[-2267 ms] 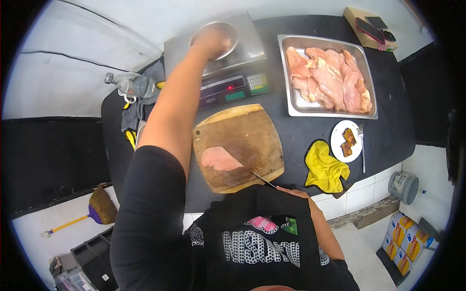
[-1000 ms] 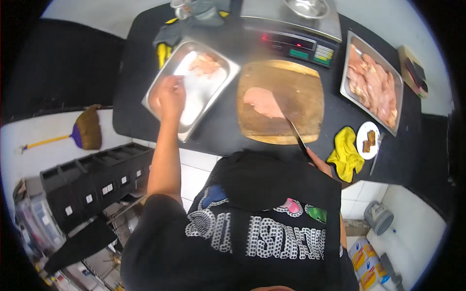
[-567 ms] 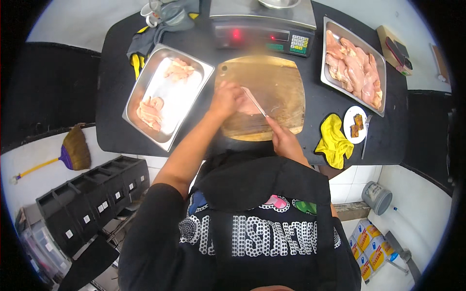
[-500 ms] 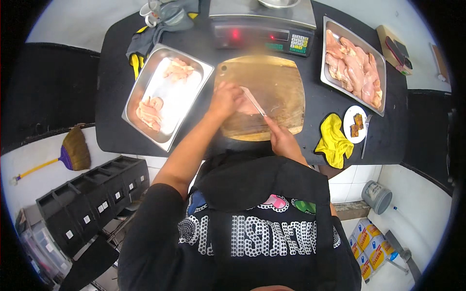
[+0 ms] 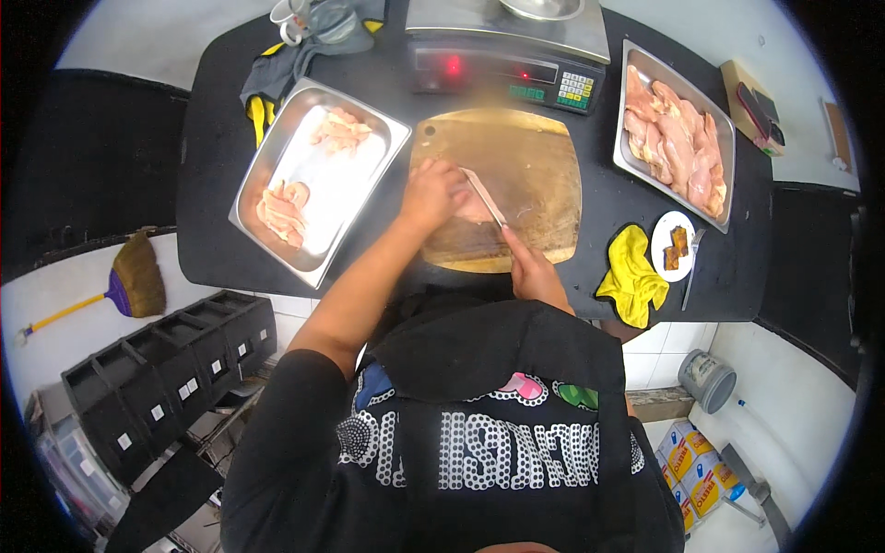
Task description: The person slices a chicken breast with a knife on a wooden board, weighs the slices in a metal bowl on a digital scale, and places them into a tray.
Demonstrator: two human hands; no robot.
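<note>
Right hand gripping metal knife; left hand on pink meat, hold unclear; rounded wooden board beneath.

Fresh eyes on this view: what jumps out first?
Probably the yellow cloth on the black table, right of the wooden board. Next, the steel tray heaped with raw meat, farther right and back. At the board, the left hand is on a meat piece while the right hand holds the knife.
</note>
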